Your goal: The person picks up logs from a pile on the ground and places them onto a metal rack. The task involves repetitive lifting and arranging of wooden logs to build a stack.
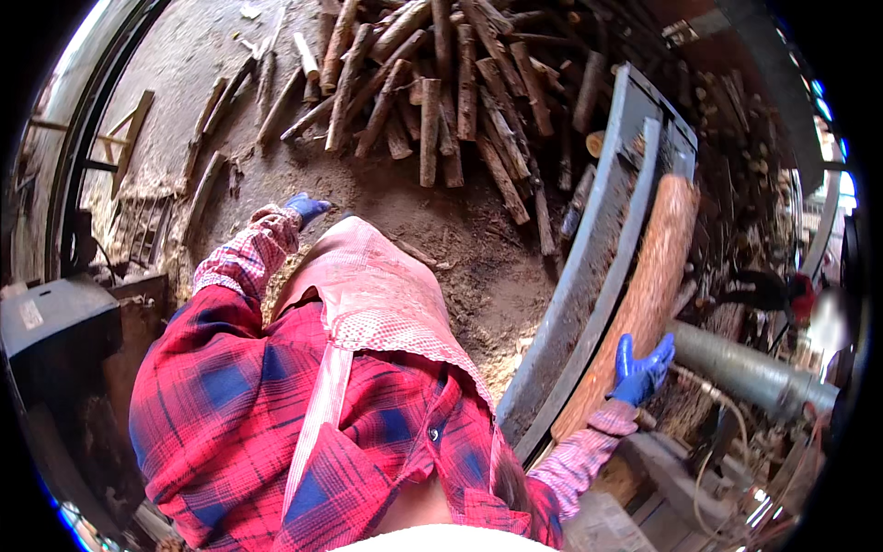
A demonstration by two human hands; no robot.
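A long reddish peeled log (660, 258) lies lengthwise on a grey metal machine frame (589, 267) to my right. My right hand (641, 370), in a blue glove, rests with spread fingers against the near end of the log and grips nothing. My left hand (306, 208), also in a blue glove, hangs out to my left over the dirt floor, away from any object; its fingers are too small to read. A red plaid shirt and a pink apron (368, 294) fill the middle of the view.
A big pile of rough thin logs (441, 92) lies on the sawdust-strewn floor (478, 267) ahead. A grey metal cylinder (750, 373) sticks out right of the frame. A dark box-shaped machine (55, 327) stands at my left. More stacked wood lies far right.
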